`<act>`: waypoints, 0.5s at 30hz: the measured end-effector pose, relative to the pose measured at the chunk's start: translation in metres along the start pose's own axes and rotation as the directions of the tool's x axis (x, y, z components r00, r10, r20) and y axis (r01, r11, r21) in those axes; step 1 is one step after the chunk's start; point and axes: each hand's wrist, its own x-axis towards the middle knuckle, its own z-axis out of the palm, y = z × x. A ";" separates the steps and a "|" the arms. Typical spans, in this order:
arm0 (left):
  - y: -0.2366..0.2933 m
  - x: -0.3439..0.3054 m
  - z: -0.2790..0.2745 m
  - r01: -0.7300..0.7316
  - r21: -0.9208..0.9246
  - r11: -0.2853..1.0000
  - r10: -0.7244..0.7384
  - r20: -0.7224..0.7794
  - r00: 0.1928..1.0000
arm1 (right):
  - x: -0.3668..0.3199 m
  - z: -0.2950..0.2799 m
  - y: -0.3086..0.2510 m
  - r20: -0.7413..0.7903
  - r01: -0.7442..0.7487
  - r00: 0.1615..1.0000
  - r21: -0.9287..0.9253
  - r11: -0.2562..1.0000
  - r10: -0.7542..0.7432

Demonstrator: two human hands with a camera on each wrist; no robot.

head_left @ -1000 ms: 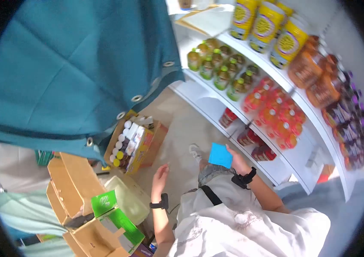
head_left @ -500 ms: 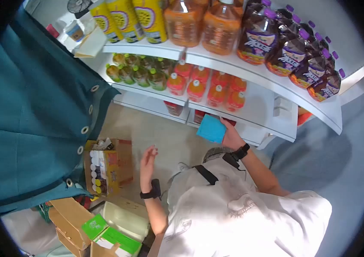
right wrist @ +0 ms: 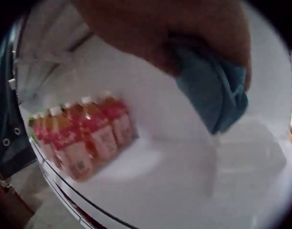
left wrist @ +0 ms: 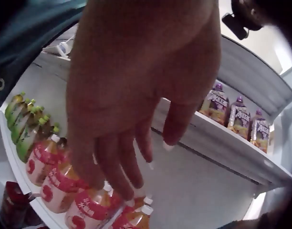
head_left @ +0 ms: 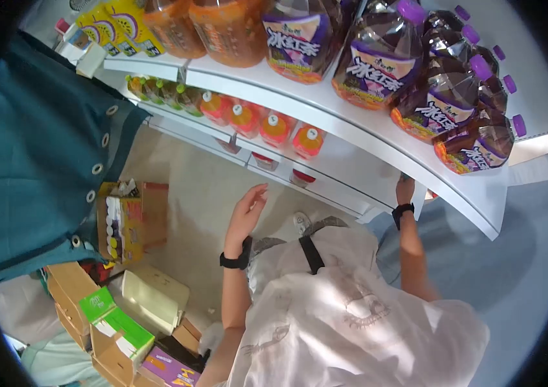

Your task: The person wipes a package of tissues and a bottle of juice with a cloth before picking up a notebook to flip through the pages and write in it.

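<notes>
My right hand reaches in beneath the top shelf at the right end of the shelving. In the right wrist view it grips a folded blue cloth above the white middle shelf; the head view leaves the cloth mostly hidden. My left hand hangs in the air in front of the shelves, holding nothing. Its fingers point down, loosely spread, in the left wrist view. Pink-labelled bottles with white caps stand in rows on the middle shelf, left of the cloth.
Large purple-capped bottles line the top shelf above my right arm. A clear box-like object sits at the shelf's right end. At left are a teal curtain, open cardboard boxes, a pale bin and a carton of bottles.
My right hand has moved right and in under the top shelf with the cloth. The head view has turned right and nearer the shelves. My left hand stays raised with nothing in it.
</notes>
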 end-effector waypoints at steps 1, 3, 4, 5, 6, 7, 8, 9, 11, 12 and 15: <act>0.000 -0.001 0.010 -0.006 0.019 1.000 0.006 -0.013 1.000 | 0.000 0.016 0.030 -0.076 0.038 0.996 -0.114 0.993 -0.047; 0.001 -0.011 0.026 0.012 0.053 0.999 -0.010 -0.037 0.999 | 0.001 0.028 0.051 -0.167 -0.083 0.983 -0.066 0.994 0.071; 0.003 -0.016 0.032 0.036 0.067 0.997 -0.033 -0.046 0.998 | 0.004 0.023 0.046 -0.115 -0.154 0.983 -0.079 0.985 0.144; 0.001 -0.022 0.038 0.062 0.081 0.995 -0.058 -0.054 0.997 | 0.006 0.017 0.043 -0.064 -0.223 0.974 -0.098 0.970 0.218; -0.002 -0.030 0.042 0.077 0.082 0.994 -0.072 -0.068 0.995 | 0.005 0.012 0.037 -0.015 -0.292 0.956 -0.124 0.948 0.292; -0.007 -0.038 0.044 0.092 0.084 0.992 -0.085 -0.081 0.993 | 0.004 0.014 0.035 0.088 -0.244 0.960 -0.203 0.948 0.266; -0.011 -0.046 0.044 0.105 0.088 0.991 -0.097 -0.092 0.991 | 0.005 0.017 0.030 0.189 -0.189 0.951 -0.276 0.942 0.246; -0.016 -0.054 0.043 0.142 0.089 0.986 -0.132 -0.105 0.986 | 0.005 0.021 0.031 0.287 -0.126 0.930 -0.340 0.932 0.230; -0.027 -0.068 0.040 0.208 0.088 0.974 -0.194 -0.138 0.971 | 0.002 0.025 0.031 0.409 -0.059 0.884 -0.387 0.920 0.228; -0.028 -0.074 0.040 0.221 0.081 0.972 -0.206 -0.161 0.965 | 0.003 0.028 0.028 0.466 -0.021 0.856 -0.404 0.914 0.226; -0.029 -0.085 0.037 0.247 0.051 0.968 -0.231 -0.220 0.948 | 0.024 0.029 0.023 0.620 -0.002 0.705 -0.483 0.875 0.345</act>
